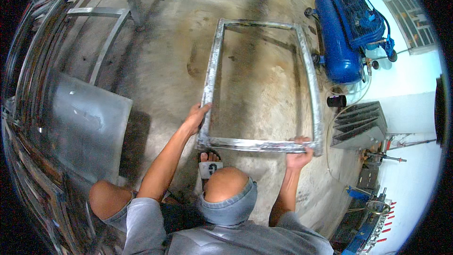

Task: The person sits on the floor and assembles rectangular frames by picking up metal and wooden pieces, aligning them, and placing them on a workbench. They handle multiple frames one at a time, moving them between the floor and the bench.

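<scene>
A rectangular metal frame [214,61], silvery and smudged, is held out in front of me above the concrete floor. My left hand [197,117] is closed around its left side bar, close to the near left corner. Around the near bar, by the near right corner, my right hand [300,155] is wrapped. Some of the fingers of both hands are hidden behind the metal. Whether the far end of the frame touches the floor, I cannot tell.
At the right stands a blue air compressor [336,42] with a hose. Near it are a black cup [336,101] and grey ribbed blocks [359,125]. Along the left lean metal bars [35,52] and a grey sheet [89,118]. A steel stand [109,42] rises behind them.
</scene>
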`<act>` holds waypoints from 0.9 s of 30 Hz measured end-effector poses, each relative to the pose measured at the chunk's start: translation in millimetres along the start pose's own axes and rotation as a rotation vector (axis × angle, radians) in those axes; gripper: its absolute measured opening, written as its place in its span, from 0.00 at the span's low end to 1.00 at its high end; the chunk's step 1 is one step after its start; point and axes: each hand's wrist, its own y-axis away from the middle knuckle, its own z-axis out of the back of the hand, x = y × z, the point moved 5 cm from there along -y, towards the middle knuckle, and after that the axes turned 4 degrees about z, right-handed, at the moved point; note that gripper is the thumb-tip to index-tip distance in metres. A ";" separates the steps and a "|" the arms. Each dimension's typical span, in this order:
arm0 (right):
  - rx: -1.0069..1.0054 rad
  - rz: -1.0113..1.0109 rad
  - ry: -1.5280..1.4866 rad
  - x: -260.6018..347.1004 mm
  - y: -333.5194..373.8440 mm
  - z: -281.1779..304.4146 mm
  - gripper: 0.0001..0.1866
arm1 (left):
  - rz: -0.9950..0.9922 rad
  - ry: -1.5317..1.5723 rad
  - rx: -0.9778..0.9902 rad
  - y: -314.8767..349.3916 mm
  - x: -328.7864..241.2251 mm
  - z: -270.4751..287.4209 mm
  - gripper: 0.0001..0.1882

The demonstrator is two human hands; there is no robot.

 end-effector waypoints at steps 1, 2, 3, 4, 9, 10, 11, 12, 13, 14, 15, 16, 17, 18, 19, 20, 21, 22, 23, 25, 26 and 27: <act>-0.229 -0.033 0.036 -23.9 31.0 17.3 0.19 | 0.025 -0.023 -0.109 9.9 0.7 11.6 0.24; -0.428 -0.057 0.113 -18.6 49.0 32.3 0.19 | 0.033 -0.009 -0.183 10.2 4.0 4.9 0.23; -0.375 -0.178 0.189 -33.5 73.4 48.1 0.20 | 0.018 0.019 -0.132 3.7 24.1 29.1 0.25; -0.330 -0.270 0.279 -44.6 96.2 73.1 0.22 | 0.017 -0.108 -0.194 4.6 24.4 35.3 0.27; -0.590 -0.921 0.149 -113.4 174.2 62.0 0.26 | -0.318 -1.114 -0.724 4.3 45.6 129.8 0.35; -0.571 -0.893 0.099 -124.8 184.0 59.3 0.27 | -0.246 -1.074 -0.675 1.3 44.7 126.0 0.35; -0.547 -0.867 0.051 -135.8 192.0 56.3 0.28 | -0.173 -1.035 -0.630 1.1 41.9 126.4 0.36; -0.502 -0.872 -0.013 -146.5 196.5 50.3 0.29 | -0.088 -0.999 -0.627 11.2 38.4 132.8 0.36; -0.480 -0.874 0.136 -148.7 195.7 41.9 0.30 | -0.091 -1.054 -0.637 14.6 35.8 137.2 0.36; -0.488 -0.906 0.081 -158.0 202.7 48.6 0.30 | -0.101 -1.058 -0.644 19.1 33.1 137.6 0.35; -0.504 -0.933 0.028 -164.2 212.7 61.3 0.30 | -0.109 -1.064 -0.641 25.2 29.0 125.5 0.34; -0.508 -0.967 -0.018 -166.7 212.9 61.2 0.30 | -0.119 -1.057 -0.650 28.7 27.6 121.1 0.32; -0.524 -0.977 -0.056 -161.7 215.1 61.7 0.29 | -0.125 -0.938 -0.615 29.1 28.5 120.4 0.29; -0.507 -1.002 0.046 -159.8 216.8 64.0 0.29 | -0.132 -0.821 -0.577 27.6 30.4 120.4 0.26; -0.489 -1.026 0.148 -157.3 218.9 66.2 0.29 | -0.139 -0.703 -0.540 26.5 31.7 121.2 0.23; -0.467 -1.048 0.249 -154.4 219.6 69.3 0.28 | -0.129 -0.657 -0.524 25.4 31.2 123.5 0.20; -0.551 -1.196 -0.041 -155.7 208.8 50.4 0.26 | -0.126 -0.609 -0.526 26.6 24.7 130.8 0.18; -0.481 -1.221 0.077 -153.5 218.2 70.9 0.25 | -0.120 -0.563 -0.491 21.4 21.3 124.4 0.15; -0.419 -1.238 0.200 -154.5 239.9 111.2 0.24 | -0.173 -0.585 -0.471 13.5 21.6 115.1 0.16; 0.084 -1.331 0.749 -158.4 235.6 120.5 0.28 | -0.290 -0.617 -0.494 11.4 18.6 115.0 0.16; 0.317 -1.304 0.982 -160.1 229.8 124.6 0.25 | -0.244 -0.619 -0.495 11.1 20.9 118.5 0.17; 0.538 -1.196 1.148 -164.8 230.5 132.3 0.23 | -0.191 -0.625 -0.481 13.6 18.1 112.1 0.18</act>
